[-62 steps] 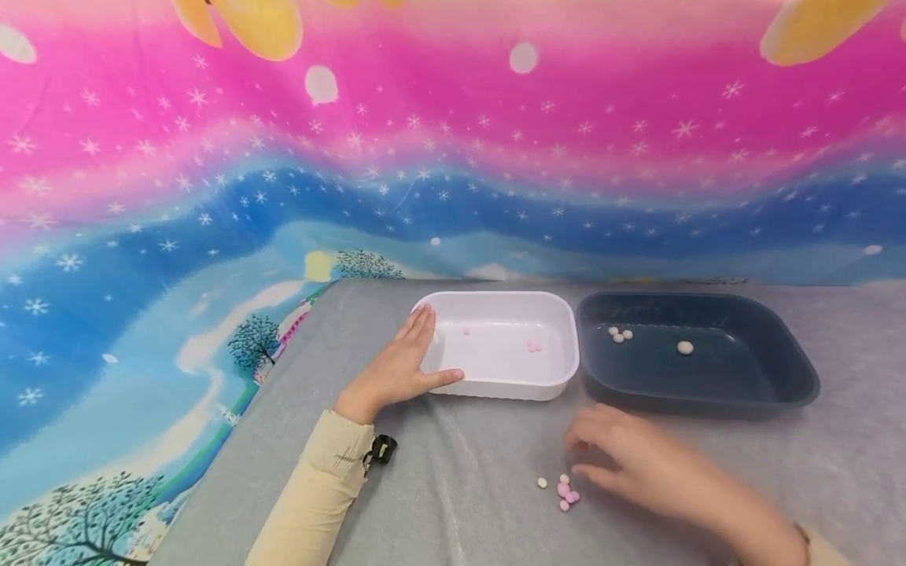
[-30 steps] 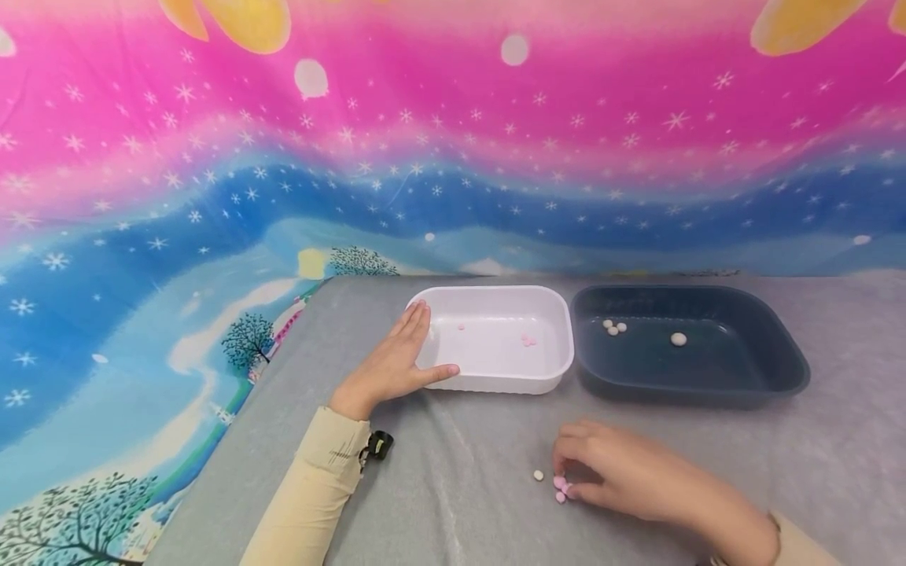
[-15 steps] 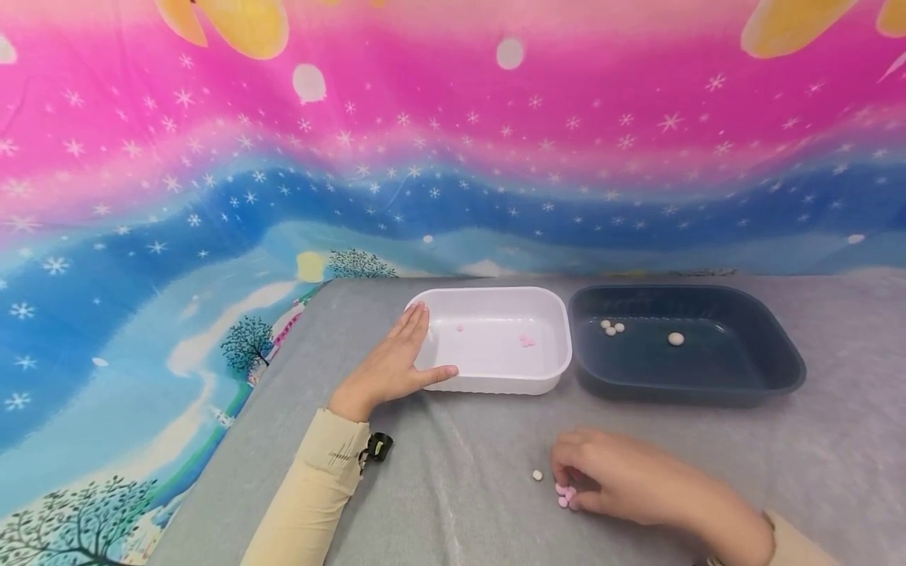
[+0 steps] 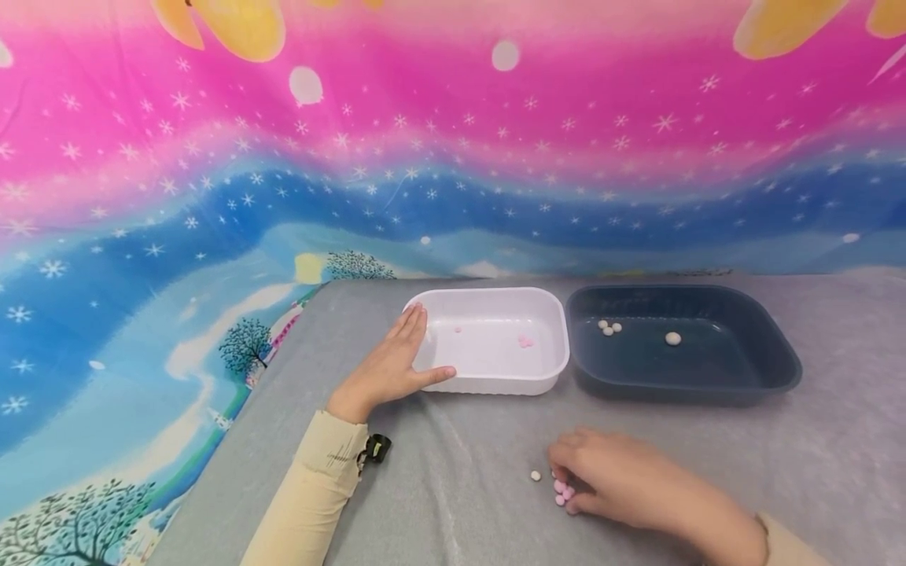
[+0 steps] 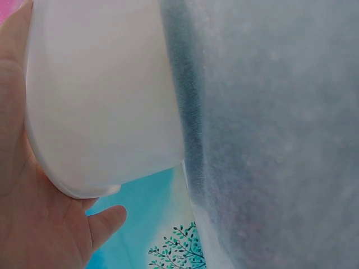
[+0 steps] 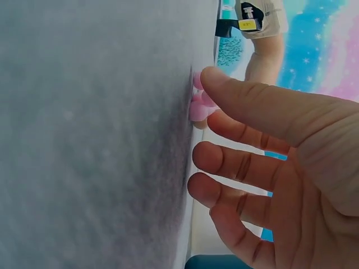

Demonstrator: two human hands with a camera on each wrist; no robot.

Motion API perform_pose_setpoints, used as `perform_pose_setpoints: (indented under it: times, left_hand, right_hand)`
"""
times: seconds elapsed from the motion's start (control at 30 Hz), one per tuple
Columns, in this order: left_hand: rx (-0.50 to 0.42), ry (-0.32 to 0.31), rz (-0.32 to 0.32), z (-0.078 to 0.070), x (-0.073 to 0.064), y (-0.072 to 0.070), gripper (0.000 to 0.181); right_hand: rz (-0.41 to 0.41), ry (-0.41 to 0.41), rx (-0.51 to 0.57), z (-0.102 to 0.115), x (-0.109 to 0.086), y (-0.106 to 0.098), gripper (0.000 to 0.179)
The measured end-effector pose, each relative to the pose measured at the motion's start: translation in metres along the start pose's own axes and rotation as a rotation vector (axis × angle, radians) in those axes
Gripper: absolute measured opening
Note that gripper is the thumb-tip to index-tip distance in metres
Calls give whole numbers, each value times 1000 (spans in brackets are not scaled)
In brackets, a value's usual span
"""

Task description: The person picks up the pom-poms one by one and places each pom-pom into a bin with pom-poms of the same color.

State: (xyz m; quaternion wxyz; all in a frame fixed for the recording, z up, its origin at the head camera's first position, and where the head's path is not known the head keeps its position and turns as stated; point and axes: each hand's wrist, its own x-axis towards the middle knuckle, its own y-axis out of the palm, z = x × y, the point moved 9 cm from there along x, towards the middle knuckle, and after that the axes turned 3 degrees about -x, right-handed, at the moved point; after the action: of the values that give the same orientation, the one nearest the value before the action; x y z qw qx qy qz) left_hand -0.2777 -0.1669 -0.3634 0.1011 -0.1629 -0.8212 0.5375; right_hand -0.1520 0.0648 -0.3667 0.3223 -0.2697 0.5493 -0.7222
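Observation:
My left hand (image 4: 385, 365) rests on the left end of a white plastic basin (image 4: 488, 385), fingers straight along its rim and thumb over the near edge. In the left wrist view the palm lies against the basin's rim. My right hand (image 4: 630, 479) is low over the grey cloth, its thumb and index fingertips right at a small cluster of pink balls (image 4: 563, 493). The right wrist view shows these pink balls (image 6: 199, 109) beside the thumb and index tips, the other fingers loosely bent. I cannot tell whether a ball is pinched. A whitish ball (image 4: 535, 475) lies just left.
Small pink balls (image 4: 525, 342) lie inside the white basin. Right beside it stands a dark blue-grey basin (image 4: 686, 389) with three small whitish balls (image 4: 609, 330) and a larger one (image 4: 673, 339). A printed backdrop (image 4: 453, 141) hangs behind the cloth-covered table (image 4: 425, 487).
My right hand has come left and down to the pink balls, and its fingertips have stayed there, the cluster shifting slightly. The left hand keeps its place on the white basin.

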Motion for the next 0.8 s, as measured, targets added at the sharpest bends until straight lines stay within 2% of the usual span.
perform_pose_setpoints:
  times: [0.4, 0.8]
  left_hand:
    - [0, 14, -13, -2, -1, -1, 109]
    - [-1, 14, -19, -2, -1, -1, 110]
  right_hand:
    - [-72, 1, -2, -1, 1, -4, 25]
    - [-65, -25, 78, -3, 1, -6, 25]
